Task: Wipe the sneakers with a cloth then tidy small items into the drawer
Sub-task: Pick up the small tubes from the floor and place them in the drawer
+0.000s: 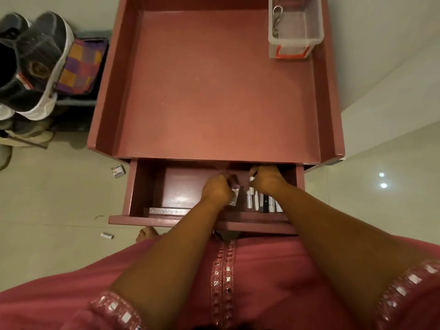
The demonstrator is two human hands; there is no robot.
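Inside the open drawer (142, 186) both hands work side by side: the left hand (217, 190) curls around a small purple-labelled item (235, 195), while the right hand (267, 178), fingers bent, seems to pinch one of the tubes (256, 198), though the grip is hidden. The tubes lie lengthwise, pointing front to back, just right of the item and nearer the right hand; bare floor lies leftward, the front wall is close, and the sneakers (35, 65) stand far left.
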